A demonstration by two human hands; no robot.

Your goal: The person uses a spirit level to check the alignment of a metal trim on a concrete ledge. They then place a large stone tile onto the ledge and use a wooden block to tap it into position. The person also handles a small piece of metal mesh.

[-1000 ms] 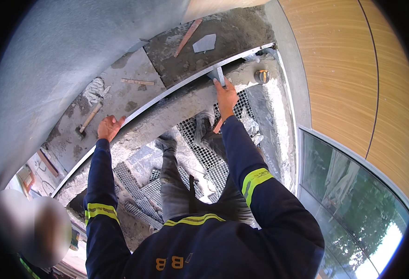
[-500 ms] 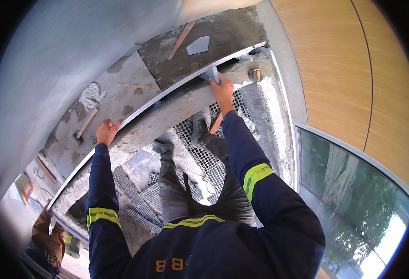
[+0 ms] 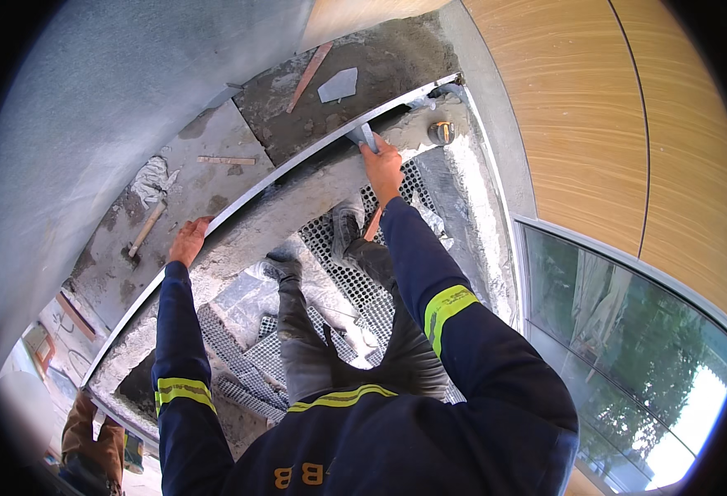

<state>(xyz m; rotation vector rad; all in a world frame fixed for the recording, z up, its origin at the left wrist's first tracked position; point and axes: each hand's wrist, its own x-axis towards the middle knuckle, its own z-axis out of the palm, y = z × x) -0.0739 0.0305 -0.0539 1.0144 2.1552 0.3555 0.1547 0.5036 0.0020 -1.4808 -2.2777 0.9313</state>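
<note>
The grey flat piece [image 3: 368,137] stands at upper centre, against the long pale edge [image 3: 295,162] that crosses the frame diagonally. The right hand [image 3: 385,169] is closed on its near end, thumb and fingers pinching. The piece looks stiff and light—probably brittle at its corners—so a grip across its flat faces seems soundest. The left hand [image 3: 188,240], at centre left, rests on the same edge with fingers partly bent; whether they hook beneath it cannot be told. Beyond the edge, left to upper centre, lie a hammer [image 3: 147,231], a crumpled rag [image 3: 153,182], a wooden strip [image 3: 226,160] and a pale offcut [image 3: 338,86]. A tape measure [image 3: 441,132] sits right of the right hand—near it, not touching.
</note>
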